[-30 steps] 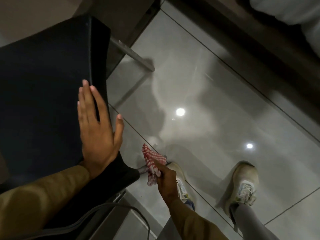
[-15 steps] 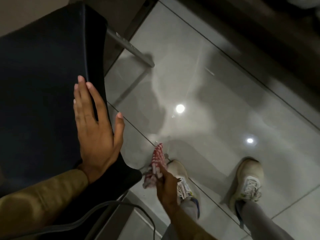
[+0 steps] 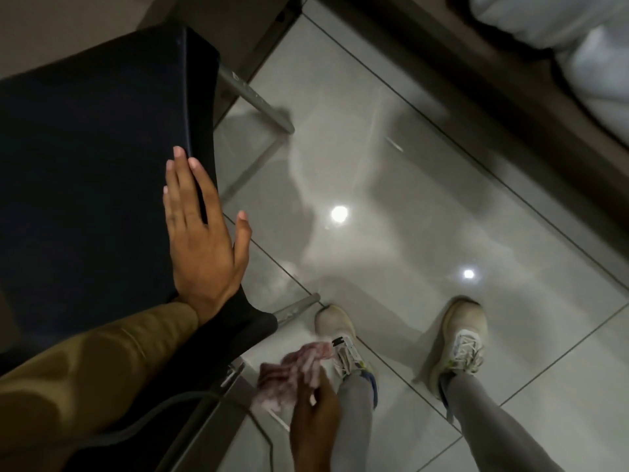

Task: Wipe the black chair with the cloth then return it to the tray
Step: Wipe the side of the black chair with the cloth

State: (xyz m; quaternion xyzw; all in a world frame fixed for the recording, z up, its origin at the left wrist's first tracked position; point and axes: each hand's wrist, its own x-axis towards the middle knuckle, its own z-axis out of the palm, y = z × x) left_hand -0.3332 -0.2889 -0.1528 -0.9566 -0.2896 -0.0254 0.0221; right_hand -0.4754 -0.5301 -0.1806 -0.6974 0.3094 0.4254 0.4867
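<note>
The black chair fills the left of the head view, with its metal legs reaching the tiled floor. My left hand lies flat on the chair's right edge, fingers straight and together, holding nothing. My right hand is low at the bottom centre, beside the chair's lower frame, gripping a red and white checked cloth that is blurred by motion. No tray is in view.
My two feet in pale trainers stand on the glossy grey floor tiles. A dark cable loops under the chair. Dark furniture with white fabric on it runs along the upper right.
My right hand has pulled the cloth down and toward me, away from the chair's front leg. The left hand stays flat on the chair edge.
</note>
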